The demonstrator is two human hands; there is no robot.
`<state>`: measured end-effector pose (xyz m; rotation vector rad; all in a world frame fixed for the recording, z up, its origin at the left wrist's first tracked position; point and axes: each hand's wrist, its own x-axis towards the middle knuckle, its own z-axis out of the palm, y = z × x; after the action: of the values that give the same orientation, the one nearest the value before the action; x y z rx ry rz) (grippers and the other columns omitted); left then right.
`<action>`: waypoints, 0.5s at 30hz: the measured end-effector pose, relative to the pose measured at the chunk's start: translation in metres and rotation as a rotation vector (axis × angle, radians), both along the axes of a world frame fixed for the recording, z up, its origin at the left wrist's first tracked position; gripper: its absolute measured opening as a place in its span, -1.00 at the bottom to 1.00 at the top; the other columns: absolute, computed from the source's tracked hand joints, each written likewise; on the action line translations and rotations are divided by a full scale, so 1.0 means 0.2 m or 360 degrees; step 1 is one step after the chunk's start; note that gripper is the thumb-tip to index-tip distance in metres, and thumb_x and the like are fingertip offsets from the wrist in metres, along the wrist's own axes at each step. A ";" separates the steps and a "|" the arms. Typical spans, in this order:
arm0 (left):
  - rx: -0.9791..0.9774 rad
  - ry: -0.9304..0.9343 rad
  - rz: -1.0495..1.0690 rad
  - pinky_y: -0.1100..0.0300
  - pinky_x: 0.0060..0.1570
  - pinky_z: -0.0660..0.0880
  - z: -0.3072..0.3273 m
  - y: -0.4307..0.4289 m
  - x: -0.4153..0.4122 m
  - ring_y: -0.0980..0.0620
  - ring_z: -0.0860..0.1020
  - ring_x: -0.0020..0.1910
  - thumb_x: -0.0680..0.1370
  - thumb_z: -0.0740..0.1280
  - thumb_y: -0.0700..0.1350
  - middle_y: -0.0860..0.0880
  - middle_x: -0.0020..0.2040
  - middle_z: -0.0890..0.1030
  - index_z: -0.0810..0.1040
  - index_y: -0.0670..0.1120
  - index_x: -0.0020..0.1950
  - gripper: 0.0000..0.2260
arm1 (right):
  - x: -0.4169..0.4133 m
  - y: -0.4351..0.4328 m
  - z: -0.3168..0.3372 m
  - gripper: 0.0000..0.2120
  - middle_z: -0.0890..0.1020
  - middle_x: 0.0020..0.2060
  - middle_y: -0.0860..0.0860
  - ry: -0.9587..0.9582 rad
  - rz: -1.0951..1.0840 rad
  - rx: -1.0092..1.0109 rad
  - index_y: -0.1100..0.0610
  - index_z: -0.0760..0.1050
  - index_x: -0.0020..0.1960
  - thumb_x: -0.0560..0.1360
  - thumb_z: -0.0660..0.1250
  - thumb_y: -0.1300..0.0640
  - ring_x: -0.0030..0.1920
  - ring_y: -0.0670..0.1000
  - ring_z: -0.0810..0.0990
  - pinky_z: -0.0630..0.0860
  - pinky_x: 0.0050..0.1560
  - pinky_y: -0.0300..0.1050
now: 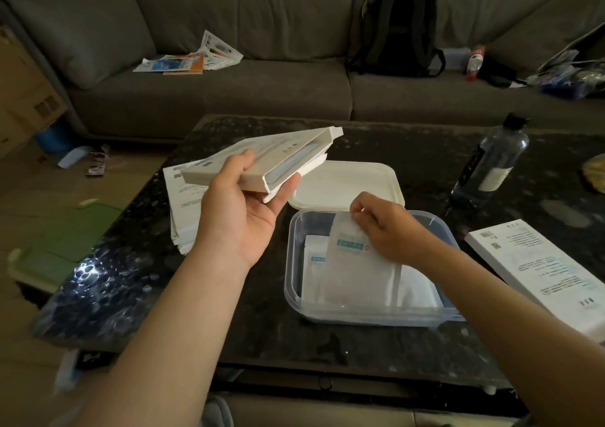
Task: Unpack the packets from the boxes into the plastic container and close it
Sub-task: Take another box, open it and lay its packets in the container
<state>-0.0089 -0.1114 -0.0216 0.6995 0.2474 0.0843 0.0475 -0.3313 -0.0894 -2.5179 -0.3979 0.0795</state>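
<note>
Gripped in left hand point(242, 217), frame centre: open box point(262, 158), raised above surface point(278, 335). Pinched in right hand point(386, 233): packet point(357, 276), tilted inside clear container point(376, 317), lower centre, atop other packets point(314, 263). Behind container: lid point(343, 184).

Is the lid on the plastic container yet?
No, the white lid lies on the table behind the plastic container, which stands open with packets inside.

Grey sofa point(229, 76) behind dark speckled table point(376, 338); dim light; tan floor point(42, 191).
</note>
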 end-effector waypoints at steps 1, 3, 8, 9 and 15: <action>-0.0008 0.0015 -0.0014 0.06 -0.17 0.70 -0.01 0.00 0.01 -0.24 0.68 0.20 0.63 0.40 -0.12 -0.24 0.28 0.61 0.41 -0.08 0.50 -0.56 | 0.01 0.01 -0.02 -0.92 0.56 -0.03 -0.04 -0.0003 -0.0009 -0.0045 -0.08 0.41 0.07 0.68 0.15 0.05 -0.05 0.01 0.57 0.54 -0.10 -0.19; -0.0026 0.0046 -0.0038 0.06 -0.18 0.70 -0.02 -0.01 0.02 -0.24 0.69 0.19 0.63 0.40 -0.12 -0.25 0.27 0.61 0.42 -0.08 0.49 -0.56 | 0.00 0.02 -0.04 -0.87 0.60 0.02 -0.02 -0.0045 -0.0005 -0.0168 -0.04 0.45 0.16 0.66 0.18 -0.01 -0.01 0.05 0.61 0.62 0.01 -0.06; -0.0031 0.0068 -0.0084 0.06 -0.18 0.70 -0.03 -0.02 0.03 -0.26 0.68 0.19 0.63 0.40 -0.12 -0.26 0.27 0.60 0.44 -0.09 0.45 -0.61 | -0.04 0.02 -0.05 -0.56 0.57 0.28 0.03 -0.0339 0.0347 -0.0702 -0.01 0.37 0.46 0.63 0.22 -0.11 0.22 0.10 0.57 0.56 0.23 0.06; -0.0029 0.0070 -0.0085 0.05 -0.18 0.70 -0.03 -0.02 0.03 -0.25 0.68 0.19 0.63 0.40 -0.13 -0.26 0.26 0.60 0.44 -0.08 0.44 -0.61 | -0.05 0.03 -0.04 -0.50 0.53 0.34 0.02 -0.0381 0.0379 -0.0814 -0.03 0.30 0.51 0.62 0.21 -0.14 0.29 0.10 0.52 0.50 0.30 0.08; 0.0005 0.0075 -0.0125 0.04 -0.14 0.71 -0.04 -0.03 0.02 -0.22 0.71 0.16 0.63 0.40 -0.12 -0.25 0.26 0.64 0.47 -0.07 0.43 -0.63 | -0.16 0.00 -0.02 -0.39 0.25 0.55 -0.04 -0.0252 0.0360 -0.1061 -0.15 0.22 0.55 0.55 0.26 -0.25 0.54 0.10 0.23 0.21 0.50 0.12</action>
<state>-0.0048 -0.1179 -0.0294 0.7139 0.2646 -0.0070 0.0149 -0.3317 -0.0940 -3.1311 -0.8344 0.1156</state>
